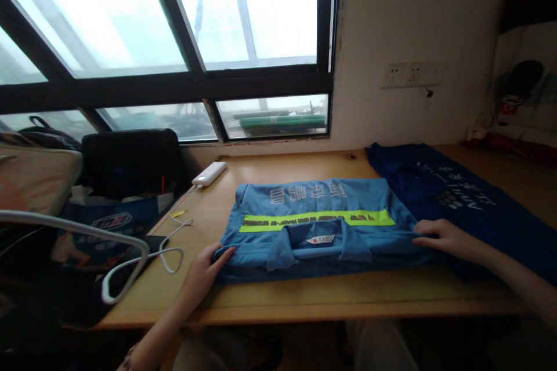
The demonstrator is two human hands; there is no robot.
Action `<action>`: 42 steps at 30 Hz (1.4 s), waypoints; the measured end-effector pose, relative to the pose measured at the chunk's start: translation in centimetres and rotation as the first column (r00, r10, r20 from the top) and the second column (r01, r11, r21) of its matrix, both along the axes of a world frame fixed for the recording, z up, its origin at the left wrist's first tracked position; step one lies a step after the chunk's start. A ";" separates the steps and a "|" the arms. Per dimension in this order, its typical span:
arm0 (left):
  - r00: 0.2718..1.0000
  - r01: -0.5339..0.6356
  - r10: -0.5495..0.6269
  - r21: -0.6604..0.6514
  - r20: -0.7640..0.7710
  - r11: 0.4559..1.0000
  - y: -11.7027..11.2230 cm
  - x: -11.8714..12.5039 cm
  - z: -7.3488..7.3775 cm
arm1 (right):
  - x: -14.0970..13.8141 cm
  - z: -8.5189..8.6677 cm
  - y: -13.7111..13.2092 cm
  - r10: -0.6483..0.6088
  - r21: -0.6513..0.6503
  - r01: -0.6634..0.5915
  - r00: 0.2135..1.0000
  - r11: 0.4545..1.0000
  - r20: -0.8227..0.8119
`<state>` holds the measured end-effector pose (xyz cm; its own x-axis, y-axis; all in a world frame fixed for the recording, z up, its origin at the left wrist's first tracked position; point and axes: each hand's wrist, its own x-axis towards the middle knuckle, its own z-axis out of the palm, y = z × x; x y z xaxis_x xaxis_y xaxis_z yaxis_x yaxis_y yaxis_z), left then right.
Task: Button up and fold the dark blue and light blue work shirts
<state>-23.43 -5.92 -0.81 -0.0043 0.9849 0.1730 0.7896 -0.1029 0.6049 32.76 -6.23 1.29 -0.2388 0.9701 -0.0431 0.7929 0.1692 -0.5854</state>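
Note:
A blue work shirt [304, 197] with a collar, a yellow-green reflective band and grey printed characters lies folded on the wooden table. Its collar faces me, and a white label shows inside the neck. At the shirt's left front corner, my left hand [208, 264] pinches the fabric between thumb and fingers. My right hand [446, 239] grips the right edge in the same way, near shoulder height of the garment. Both hands are closed on the cloth, which looks stretched fairly flat between them.
A dark blue garment [435, 179] with white print lies at the right, partly against the shirt. On the table's [243, 304] left side are a white power bank [209, 174] and a white cable [174, 269]. A black chair [133, 156] and bags stand left, below the window.

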 end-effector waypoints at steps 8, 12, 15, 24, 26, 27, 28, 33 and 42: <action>0.941 0.078 0.018 0.270 -0.337 0.960 -1.1 5.5 1.5 | -4.7 1.4 -1.0 0.075 0.063 -0.082 0.991 0.995 0.107; 0.956 0.202 -0.178 0.084 -0.235 0.976 -0.2 9.1 1.9 | -10.3 0.9 -0.4 0.104 0.041 -0.104 0.995 0.994 0.012; 0.948 0.264 -0.262 -0.010 -0.182 0.964 0.4 10.9 1.9 | -13.0 -0.4 0.3 0.068 0.024 -0.069 0.998 0.997 0.008; 0.937 0.160 -0.155 -0.009 -0.312 0.987 2.5 12.3 1.7 | -13.1 -1.3 2.5 0.096 0.048 -0.098 0.994 0.994 0.051; 0.913 0.069 -0.057 0.015 -0.404 0.997 3.1 12.6 1.7 | -13.4 -1.4 2.8 -0.095 0.143 0.068 0.976 0.987 0.194; 0.894 0.052 -0.029 0.039 -0.447 0.998 3.2 12.7 1.8 | -13.7 -1.3 2.7 -0.181 0.207 0.127 0.946 0.970 0.269; 0.875 0.056 -0.012 0.076 -0.485 0.996 3.1 12.7 1.9 | -14.1 -1.3 2.4 -0.246 0.279 0.155 0.913 0.948 0.325; 0.790 0.167 0.037 0.272 -0.612 0.948 0.4 11.5 1.7 | -15.8 -1.0 -0.4 -0.081 0.517 -0.141 0.920 0.844 0.382; 0.703 -0.070 0.155 0.149 -0.694 0.986 -3.1 5.7 -2.2 | -10.3 -5.0 -2.9 -0.127 0.418 -0.113 0.854 0.902 0.504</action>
